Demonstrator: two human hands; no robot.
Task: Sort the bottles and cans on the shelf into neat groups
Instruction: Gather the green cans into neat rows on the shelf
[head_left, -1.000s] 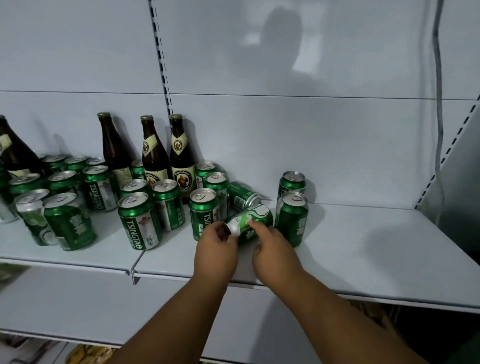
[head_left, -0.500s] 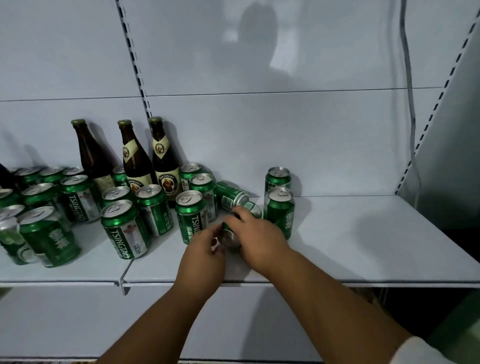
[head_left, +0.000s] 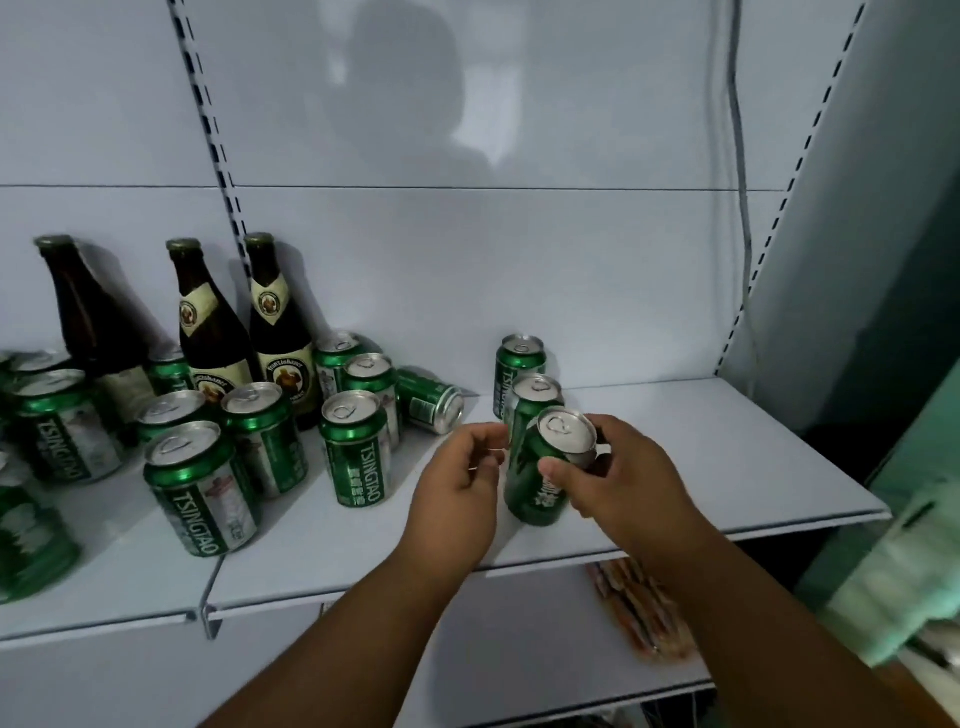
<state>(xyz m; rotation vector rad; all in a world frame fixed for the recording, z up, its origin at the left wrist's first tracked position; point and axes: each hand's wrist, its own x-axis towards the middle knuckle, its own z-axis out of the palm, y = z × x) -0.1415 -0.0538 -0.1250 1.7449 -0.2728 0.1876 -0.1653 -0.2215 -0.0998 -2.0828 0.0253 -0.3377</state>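
The right hand (head_left: 618, 478) grips a green can (head_left: 545, 467) in front of the two standing cans (head_left: 524, 384), to line it up; the left hand (head_left: 457, 483) is loosely curled, empty.

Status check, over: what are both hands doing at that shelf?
Right hand grips tilted green can. Left hand empty, beside it. One can on its side behind; nothing in the way.

From my feed: bottles (head_left: 221, 332) stand at the shelf (head_left: 701, 467) back-left, cans (head_left: 260, 436) crowd before them, one can on its side (head_left: 431, 401) behind those, two upright cans (head_left: 522, 371) mid-shelf, right end bare.
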